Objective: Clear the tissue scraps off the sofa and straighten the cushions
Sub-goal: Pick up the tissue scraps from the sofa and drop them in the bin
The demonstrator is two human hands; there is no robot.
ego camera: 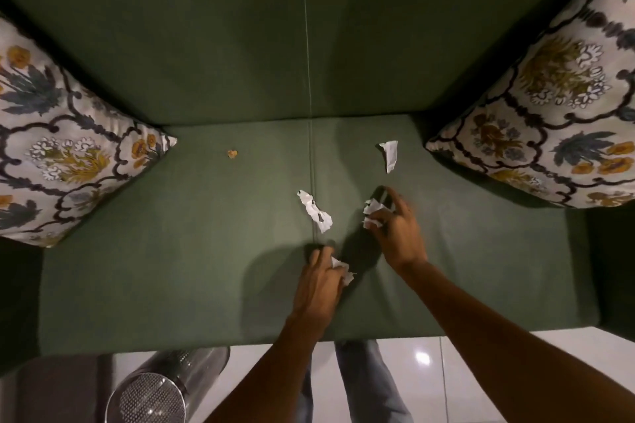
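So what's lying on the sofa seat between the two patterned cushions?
In the head view, between the left cushion and the right cushion: an orange crumb, two loose tissue scraps, and both hands clutching more tissue.

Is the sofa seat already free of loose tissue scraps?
No. Two white tissue scraps lie loose on the sofa seat, beyond both hands.

Two white tissue scraps lie loose on the green sofa (171, 251) seat: a long crumpled scrap (315, 210) at centre on the seam, a smaller scrap (390, 150) right of centre. Floral cushions lean tilted at the left cushion (62, 148) and right cushion (549, 106) edges.
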